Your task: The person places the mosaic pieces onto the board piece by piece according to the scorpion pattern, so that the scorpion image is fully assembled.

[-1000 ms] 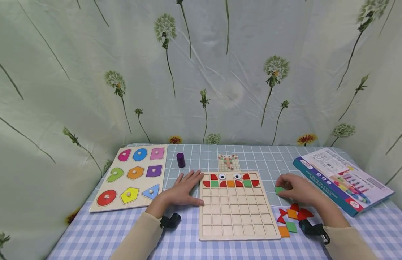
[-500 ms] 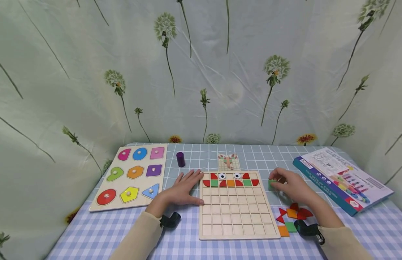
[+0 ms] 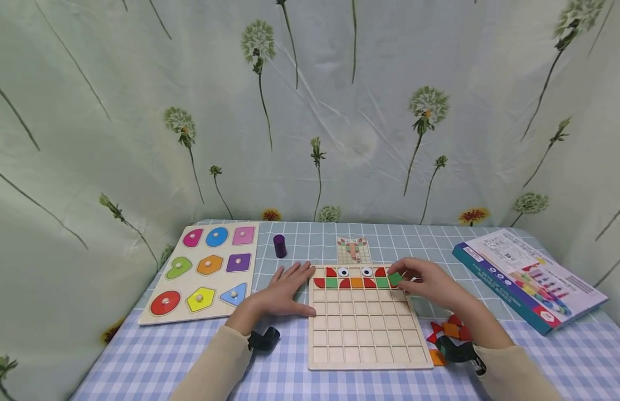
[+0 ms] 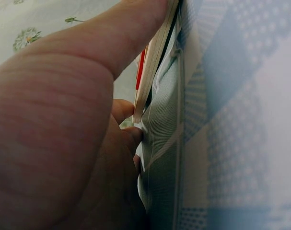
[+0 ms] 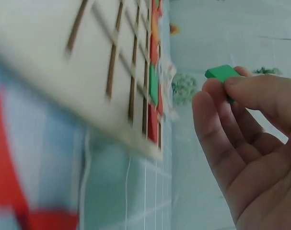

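Green square (image 3: 395, 278): shifted left since the earlier frame, from the cloth right of the board to above the board's far right corner; raised off the surface in the right wrist view.
Right hand (image 3: 425, 281): moved along with it; thumb and fingertips pinched together on the green square.
Left hand (image 3: 283, 294): unmoved; fingers spread, thumb apart from them, touching the left edge of the board; clamped on nothing.
Grid board (image 3: 362, 323): wooden, flat, between the hands; red, green and orange pieces and two white eyes fill cells of the two far rows.
Pattern card (image 3: 354, 250): owl design, just beyond the far edge of the board.
Loose pieces (image 3: 450, 330): red and orange, right of the board, partly hidden by the right wrist camera (image 3: 457, 352).
Purple cylinder (image 3: 279, 246): upright, far left of the board.
Shape puzzle (image 3: 214, 283): nine knobbed shapes, left.
Game box (image 3: 530, 278): flat, right.
Tablecloth (image 3: 134, 362): blue and white check near, grey-blue grid far.
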Available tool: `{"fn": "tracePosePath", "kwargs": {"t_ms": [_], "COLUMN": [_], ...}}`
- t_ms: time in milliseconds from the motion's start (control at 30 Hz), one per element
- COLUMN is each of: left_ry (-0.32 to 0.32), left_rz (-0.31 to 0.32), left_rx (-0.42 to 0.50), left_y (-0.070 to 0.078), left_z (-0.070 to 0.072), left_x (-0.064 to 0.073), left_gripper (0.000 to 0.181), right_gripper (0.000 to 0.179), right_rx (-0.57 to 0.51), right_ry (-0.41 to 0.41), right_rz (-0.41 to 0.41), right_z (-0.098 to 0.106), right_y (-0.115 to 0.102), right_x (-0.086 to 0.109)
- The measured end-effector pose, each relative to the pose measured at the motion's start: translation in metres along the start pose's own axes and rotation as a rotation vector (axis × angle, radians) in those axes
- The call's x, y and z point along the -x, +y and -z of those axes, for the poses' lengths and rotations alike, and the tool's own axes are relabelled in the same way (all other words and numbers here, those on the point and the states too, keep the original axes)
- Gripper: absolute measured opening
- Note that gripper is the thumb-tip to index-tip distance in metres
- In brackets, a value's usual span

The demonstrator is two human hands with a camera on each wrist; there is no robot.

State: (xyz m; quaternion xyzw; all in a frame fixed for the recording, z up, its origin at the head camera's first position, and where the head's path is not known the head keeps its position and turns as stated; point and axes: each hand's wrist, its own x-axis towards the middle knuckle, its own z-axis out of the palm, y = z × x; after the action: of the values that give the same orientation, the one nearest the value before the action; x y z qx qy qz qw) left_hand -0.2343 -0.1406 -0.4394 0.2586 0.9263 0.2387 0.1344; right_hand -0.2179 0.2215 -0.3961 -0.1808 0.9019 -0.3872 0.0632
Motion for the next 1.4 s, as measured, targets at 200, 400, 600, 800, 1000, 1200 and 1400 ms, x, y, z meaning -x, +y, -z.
{"fn": "tracePosePath", "kwargs": {"t_ms": [200,400,600,800,1000,1200,1400], "left_ry": [0.001,0.001,0.003,0.004,0.003,0.000,0.001], "left_rz": [-0.001,-0.005,-0.010,-0.012,-0.005,-0.014,-0.018], "left_rx": [0.000,-0.001,-0.006,-0.018,-0.021,-0.015,-0.015], "left_y": [0.000,0.000,0.000,-0.001,-0.001,0.000,0.001], "left_z": [0.001,0.002,0.002,0.001,0.000,0.000,0.001], "left_x": [0.000,-0.001,-0.001,-0.001,-0.001,0.000,0.000], "left_gripper": [0.100,0.101,0.101,0.101,0.101,0.101,0.100], "right_gripper": [0.028,0.027,0.026,0.025,0.020,0.018,0.018], "right_rx": [-0.029,-0.040,-0.056,-0.053,-0.074,-0.080,-0.108], "right_ry": [-0.057,-0.077,-0.082,-0.103,-0.139,-0.131,-0.113], "right_rz": [0.065,0.078,0.104,0.109,0.069,0.015,0.010], "right_z": [-0.012,-0.022,-0.032,-0.045,-0.062,-0.072,-0.073], "right_y": [-0.009,-0.022,-0.030,-0.033,-0.030,-0.029,-0.029], "right_x": [-0.015,-0.027,-0.035,-0.038,-0.037,-0.036,-0.037]}}
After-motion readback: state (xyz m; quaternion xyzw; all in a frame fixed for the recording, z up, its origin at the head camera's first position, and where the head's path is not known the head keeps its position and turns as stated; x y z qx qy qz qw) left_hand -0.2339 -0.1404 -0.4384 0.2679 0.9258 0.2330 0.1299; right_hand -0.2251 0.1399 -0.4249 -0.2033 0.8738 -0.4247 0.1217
